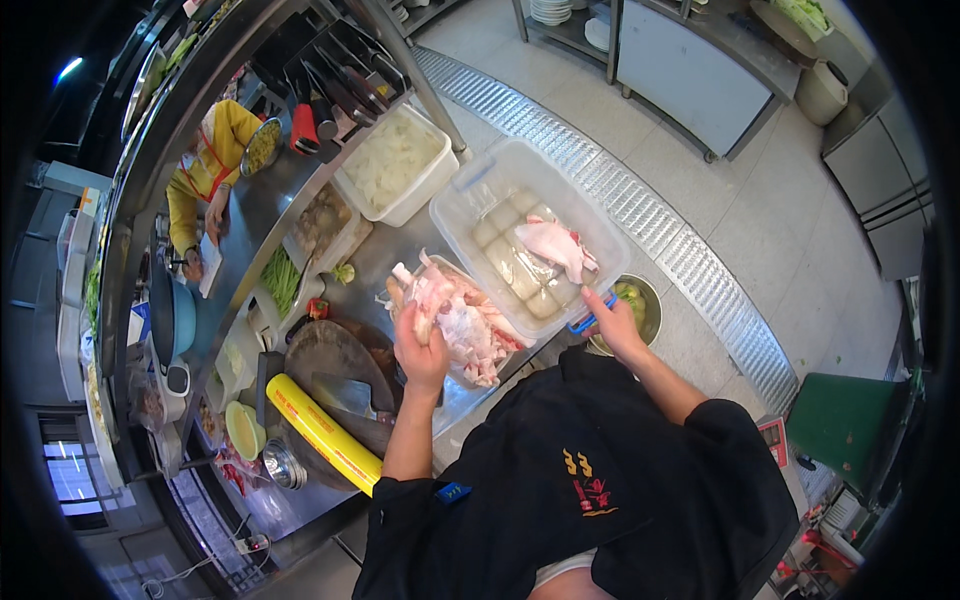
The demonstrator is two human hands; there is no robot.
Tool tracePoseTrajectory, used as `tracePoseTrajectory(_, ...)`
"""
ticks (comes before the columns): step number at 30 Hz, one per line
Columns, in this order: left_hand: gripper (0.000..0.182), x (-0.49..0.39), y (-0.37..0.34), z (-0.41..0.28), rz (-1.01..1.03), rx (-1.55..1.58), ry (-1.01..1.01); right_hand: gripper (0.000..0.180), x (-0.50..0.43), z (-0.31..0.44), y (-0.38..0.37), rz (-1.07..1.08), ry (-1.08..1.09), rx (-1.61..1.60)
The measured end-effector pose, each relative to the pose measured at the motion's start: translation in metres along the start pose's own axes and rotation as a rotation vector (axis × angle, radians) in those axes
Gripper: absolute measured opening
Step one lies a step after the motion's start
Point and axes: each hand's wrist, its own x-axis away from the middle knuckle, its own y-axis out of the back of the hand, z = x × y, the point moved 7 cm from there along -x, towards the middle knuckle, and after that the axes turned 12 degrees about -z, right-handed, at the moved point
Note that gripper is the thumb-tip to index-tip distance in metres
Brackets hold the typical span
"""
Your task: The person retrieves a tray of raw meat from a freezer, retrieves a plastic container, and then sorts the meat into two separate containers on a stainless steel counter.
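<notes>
Raw poultry pieces fill a tray at the edge of the steel counter. My left hand is over the tray's left side, its fingers closed around a pale piece of raw meat. With my right hand I grip the near right corner of a translucent plastic tub, by its blue handle. One raw poultry piece lies inside the tub, on its right side. The tub is tilted and partly overlaps the tray of meat.
Left of the tray, a cleaver lies on a round chopping block, beside a yellow film roll. A white tub of pale slices stands behind. A metal pot is at right. Across the shelf, a person in yellow works.
</notes>
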Motion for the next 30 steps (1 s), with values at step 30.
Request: tracePoseTrajectory(30,0.04,-0.016,0.069,-0.01,-0.428,0.232,0.178,0.052,0.001,0.0,0.001,-0.016,-0.058,0.009)
